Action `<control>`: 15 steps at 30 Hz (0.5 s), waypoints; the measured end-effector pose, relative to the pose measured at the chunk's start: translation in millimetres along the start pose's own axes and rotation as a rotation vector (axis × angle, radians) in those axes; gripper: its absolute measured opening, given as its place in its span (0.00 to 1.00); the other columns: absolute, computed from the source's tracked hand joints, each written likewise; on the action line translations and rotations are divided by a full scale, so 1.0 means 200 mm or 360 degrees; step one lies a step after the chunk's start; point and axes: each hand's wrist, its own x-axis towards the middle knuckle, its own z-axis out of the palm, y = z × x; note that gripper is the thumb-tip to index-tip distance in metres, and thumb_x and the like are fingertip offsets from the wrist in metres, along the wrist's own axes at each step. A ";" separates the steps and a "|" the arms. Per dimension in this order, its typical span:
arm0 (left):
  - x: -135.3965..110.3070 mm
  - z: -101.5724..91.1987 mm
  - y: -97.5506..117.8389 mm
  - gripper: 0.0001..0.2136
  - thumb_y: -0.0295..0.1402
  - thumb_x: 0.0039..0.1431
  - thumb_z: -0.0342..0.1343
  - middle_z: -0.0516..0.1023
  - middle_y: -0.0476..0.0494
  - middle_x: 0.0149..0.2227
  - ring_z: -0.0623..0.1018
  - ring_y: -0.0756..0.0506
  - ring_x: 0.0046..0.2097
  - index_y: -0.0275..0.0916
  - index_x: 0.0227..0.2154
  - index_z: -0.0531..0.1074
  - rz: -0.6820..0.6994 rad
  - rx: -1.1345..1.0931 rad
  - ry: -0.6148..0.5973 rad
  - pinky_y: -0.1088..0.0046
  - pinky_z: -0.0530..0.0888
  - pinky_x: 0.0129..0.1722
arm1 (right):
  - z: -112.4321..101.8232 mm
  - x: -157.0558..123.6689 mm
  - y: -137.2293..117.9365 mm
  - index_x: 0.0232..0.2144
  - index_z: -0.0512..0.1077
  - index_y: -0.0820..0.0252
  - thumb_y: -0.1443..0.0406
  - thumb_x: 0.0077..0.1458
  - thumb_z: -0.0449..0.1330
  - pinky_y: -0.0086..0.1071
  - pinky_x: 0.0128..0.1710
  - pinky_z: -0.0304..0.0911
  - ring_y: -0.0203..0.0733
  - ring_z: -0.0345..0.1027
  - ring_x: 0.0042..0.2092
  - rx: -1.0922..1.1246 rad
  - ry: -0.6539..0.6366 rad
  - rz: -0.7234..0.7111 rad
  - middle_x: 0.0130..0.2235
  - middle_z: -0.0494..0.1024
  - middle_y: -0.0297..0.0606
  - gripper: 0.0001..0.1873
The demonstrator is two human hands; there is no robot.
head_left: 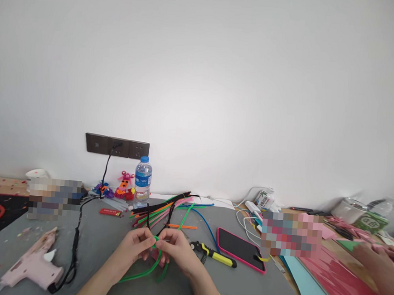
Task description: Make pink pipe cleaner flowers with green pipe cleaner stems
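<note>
My left hand [137, 246] and my right hand [174, 249] meet low in the middle of the head view, fingers pinched together on a green pipe cleaner [146, 271]. The green stem loops down and to the left below my hands. A black pipe cleaner [169, 215] runs from just above my fingers up into a bundle of coloured pipe cleaners [159, 210] lying on the grey mat [108, 240] just beyond my hands.
A pink glue gun [32, 266] with a black cable lies at left. A water bottle [143, 182], yellow-handled pliers [214, 253] and a pink-cased phone [240, 249] surround the bundle. Another person's hand [380, 266] rests on coloured paper sheets [329, 285] at right.
</note>
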 end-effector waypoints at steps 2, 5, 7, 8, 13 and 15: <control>0.00 -0.01 0.00 0.18 0.47 0.44 0.67 0.66 0.54 0.19 0.64 0.53 0.22 0.35 0.21 0.73 -0.0034 0.0116 -0.0025 0.78 0.63 0.23 | -0.03 -0.01 -0.01 0.24 0.70 0.63 0.52 0.42 0.70 0.20 0.15 0.52 0.28 0.62 0.16 -0.0066 -0.0061 0.0052 0.16 0.70 0.26 0.21; 0.00 -0.02 -0.01 0.17 0.46 0.44 0.67 0.71 0.51 0.19 0.66 0.52 0.22 0.34 0.22 0.74 -0.0034 0.0311 -0.0086 0.77 0.62 0.23 | -0.06 -0.03 -0.01 0.22 0.70 0.63 0.54 0.42 0.71 0.20 0.15 0.52 0.26 0.59 0.16 -0.0159 -0.0117 0.0121 0.16 0.69 0.25 0.20; 0.01 -0.03 -0.02 0.18 0.46 0.45 0.67 0.70 0.51 0.18 0.66 0.52 0.22 0.35 0.22 0.74 -0.0020 0.0350 -0.0121 0.77 0.62 0.23 | -0.06 -0.02 -0.01 0.22 0.70 0.63 0.54 0.42 0.71 0.20 0.16 0.53 0.26 0.59 0.16 -0.0181 -0.0114 0.0111 0.16 0.69 0.25 0.19; 0.01 -0.03 -0.02 0.18 0.46 0.46 0.66 0.70 0.52 0.18 0.67 0.52 0.22 0.35 0.22 0.73 -0.0004 0.0333 -0.0125 0.77 0.62 0.23 | -0.06 -0.02 -0.01 0.23 0.70 0.63 0.54 0.42 0.71 0.20 0.16 0.53 0.26 0.60 0.16 -0.0169 -0.0104 0.0095 0.16 0.70 0.25 0.19; 0.02 -0.01 -0.03 0.17 0.46 0.47 0.66 0.68 0.54 0.18 0.65 0.54 0.21 0.36 0.22 0.71 0.0068 0.0100 0.0010 0.79 0.61 0.23 | -0.03 0.00 0.02 0.27 0.67 0.62 0.55 0.41 0.72 0.24 0.19 0.61 0.33 0.69 0.19 0.0084 -0.0067 0.0093 0.19 0.75 0.30 0.21; 0.02 0.01 -0.04 0.18 0.46 0.46 0.67 0.68 0.54 0.18 0.66 0.53 0.22 0.36 0.21 0.71 0.0098 0.0001 0.0090 0.79 0.62 0.23 | -0.01 0.01 0.04 0.27 0.67 0.62 0.54 0.40 0.72 0.25 0.20 0.62 0.34 0.70 0.19 0.0135 -0.0035 0.0111 0.20 0.76 0.31 0.22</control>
